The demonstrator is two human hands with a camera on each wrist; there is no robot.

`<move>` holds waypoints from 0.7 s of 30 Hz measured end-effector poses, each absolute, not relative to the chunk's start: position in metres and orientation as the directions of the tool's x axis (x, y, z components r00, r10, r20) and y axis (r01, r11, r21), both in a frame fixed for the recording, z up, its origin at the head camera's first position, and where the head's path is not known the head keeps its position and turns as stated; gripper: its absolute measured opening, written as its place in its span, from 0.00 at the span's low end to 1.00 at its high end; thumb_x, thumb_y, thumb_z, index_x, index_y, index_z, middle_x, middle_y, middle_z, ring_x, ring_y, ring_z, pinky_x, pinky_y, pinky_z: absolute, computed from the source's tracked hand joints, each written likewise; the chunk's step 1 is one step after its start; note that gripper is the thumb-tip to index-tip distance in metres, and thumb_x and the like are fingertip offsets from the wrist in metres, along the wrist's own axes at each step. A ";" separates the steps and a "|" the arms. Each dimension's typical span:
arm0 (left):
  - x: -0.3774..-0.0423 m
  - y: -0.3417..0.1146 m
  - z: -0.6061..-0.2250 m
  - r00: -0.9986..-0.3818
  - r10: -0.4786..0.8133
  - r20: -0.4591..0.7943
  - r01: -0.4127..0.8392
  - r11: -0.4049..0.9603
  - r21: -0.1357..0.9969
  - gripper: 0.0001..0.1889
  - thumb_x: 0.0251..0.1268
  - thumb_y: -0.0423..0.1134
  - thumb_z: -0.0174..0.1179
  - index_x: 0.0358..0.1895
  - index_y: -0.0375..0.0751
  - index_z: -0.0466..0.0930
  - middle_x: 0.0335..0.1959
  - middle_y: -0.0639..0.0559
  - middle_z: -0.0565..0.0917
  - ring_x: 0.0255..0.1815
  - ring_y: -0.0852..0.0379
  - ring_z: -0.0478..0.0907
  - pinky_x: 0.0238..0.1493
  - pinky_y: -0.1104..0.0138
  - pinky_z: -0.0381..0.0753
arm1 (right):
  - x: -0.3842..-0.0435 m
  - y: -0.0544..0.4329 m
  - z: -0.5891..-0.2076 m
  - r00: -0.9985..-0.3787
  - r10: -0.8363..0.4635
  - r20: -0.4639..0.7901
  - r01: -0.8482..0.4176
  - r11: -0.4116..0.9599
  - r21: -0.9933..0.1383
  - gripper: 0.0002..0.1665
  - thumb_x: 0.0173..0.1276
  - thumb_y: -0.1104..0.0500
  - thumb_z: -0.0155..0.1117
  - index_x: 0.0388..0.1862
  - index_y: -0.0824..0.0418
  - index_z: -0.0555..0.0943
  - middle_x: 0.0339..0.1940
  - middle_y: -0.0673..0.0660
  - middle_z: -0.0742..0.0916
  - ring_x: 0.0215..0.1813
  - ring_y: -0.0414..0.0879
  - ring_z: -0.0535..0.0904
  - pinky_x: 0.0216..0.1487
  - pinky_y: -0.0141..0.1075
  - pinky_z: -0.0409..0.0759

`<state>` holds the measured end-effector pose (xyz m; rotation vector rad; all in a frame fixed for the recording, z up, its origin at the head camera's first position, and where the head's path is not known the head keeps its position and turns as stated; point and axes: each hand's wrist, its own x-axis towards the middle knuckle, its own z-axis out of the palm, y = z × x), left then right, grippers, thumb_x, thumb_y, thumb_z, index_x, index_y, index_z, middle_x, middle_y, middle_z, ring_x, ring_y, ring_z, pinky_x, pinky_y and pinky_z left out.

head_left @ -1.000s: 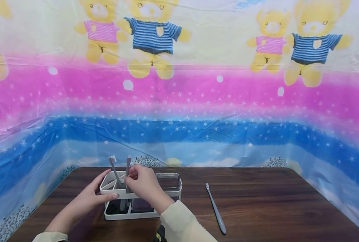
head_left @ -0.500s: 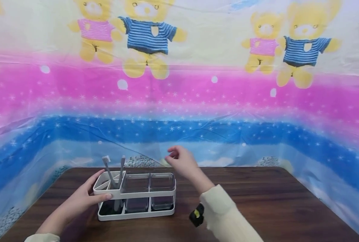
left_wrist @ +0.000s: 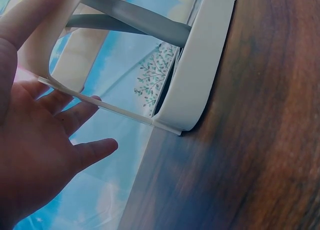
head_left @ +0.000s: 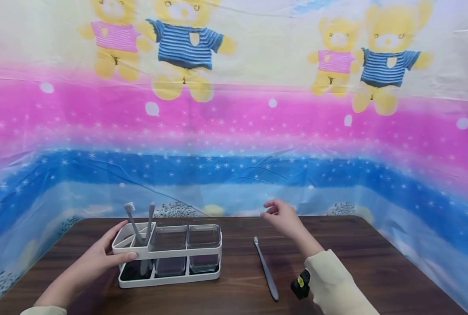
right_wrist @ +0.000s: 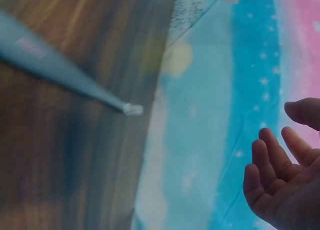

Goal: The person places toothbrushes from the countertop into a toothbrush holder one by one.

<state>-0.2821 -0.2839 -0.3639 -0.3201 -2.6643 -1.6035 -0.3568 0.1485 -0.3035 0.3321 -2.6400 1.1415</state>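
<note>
Right hand (head_left: 283, 216), one: thumb apart from loosely bent fingers, holding nothing; has left the white rack (head_left: 170, 253) for its 3 o'clock side, so the brushes there stand unheld by it. Left hand (head_left: 95, 259), one: gripping the white rack at 9 o'clock. Loose toothbrush (head_left: 267, 271), one: on table (head_left: 235, 293), near right hand's 7 o'clock. First standing toothbrush (head_left: 133, 221) and second standing toothbrush (head_left: 150, 221), two: in white rack
</note>
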 end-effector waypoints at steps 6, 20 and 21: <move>-0.282 -0.284 -0.364 -0.978 0.166 0.128 0.191 0.447 0.874 0.51 0.65 0.45 0.62 0.77 0.39 0.31 0.68 0.24 0.57 0.64 0.33 0.66 0.54 0.53 0.76 | -0.358 0.157 -0.326 -0.955 -0.139 0.264 -0.284 0.691 -0.665 0.17 0.67 0.59 0.64 0.52 0.64 0.78 0.41 0.58 0.84 0.41 0.49 0.80 0.38 0.43 0.79; -0.282 -0.284 -0.363 -0.981 0.162 0.104 0.169 0.465 0.869 0.52 0.65 0.46 0.62 0.77 0.40 0.30 0.71 0.24 0.53 0.65 0.31 0.65 0.55 0.49 0.75 | -0.357 0.153 -0.362 -0.975 -0.208 0.072 -0.208 0.764 -0.611 0.24 0.62 0.61 0.67 0.55 0.70 0.77 0.45 0.63 0.84 0.42 0.53 0.81 0.41 0.45 0.79; -0.282 -0.284 -0.363 -0.981 0.162 0.104 0.169 0.466 0.868 0.52 0.65 0.46 0.62 0.77 0.40 0.30 0.70 0.24 0.53 0.64 0.31 0.66 0.55 0.50 0.76 | -0.357 0.153 -0.364 -0.976 -0.210 0.053 -0.198 0.769 -0.608 0.24 0.61 0.61 0.67 0.55 0.70 0.77 0.43 0.62 0.84 0.38 0.52 0.80 0.37 0.44 0.79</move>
